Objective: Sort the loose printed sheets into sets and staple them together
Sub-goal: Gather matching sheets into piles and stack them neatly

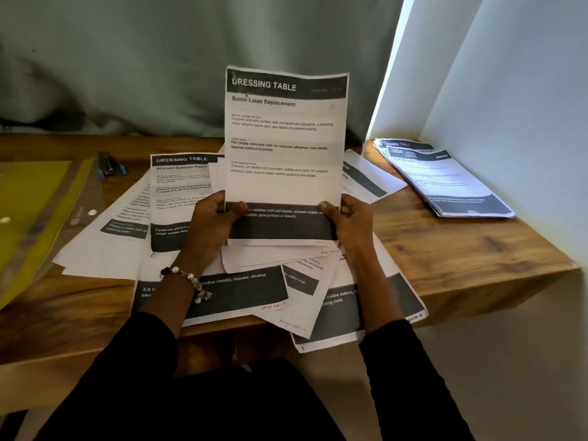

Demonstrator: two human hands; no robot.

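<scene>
With the left hand (pixel 212 224) and right hand (pixel 349 224) pinching only the bottom edge of the upright "Bottle Label Replacement" sheet (pixel 283 138), its unsupported top could flop over onto the loose sheets (pixel 222 291) below the grip and be mis-sorted.

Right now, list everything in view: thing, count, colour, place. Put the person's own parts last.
Held sheet: one, white with dark bands, headed "Dressing Table", upright above the desk centre.
Loose sheets: many, white with dark bands, overlapping across the desk middle.
Stack: one pile, white and dark, far right desk corner.
Stapler: one, black and blue, far left of the desk.
Folder: one, yellow with a clear cover, left edge.
Desk: one, brown wood.
Curtain: one, grey-green, behind the desk.
Bracelet: one, beaded, left wrist.
Left hand: grip on the held sheet's lower left.
Right hand: grip on its lower right.
</scene>
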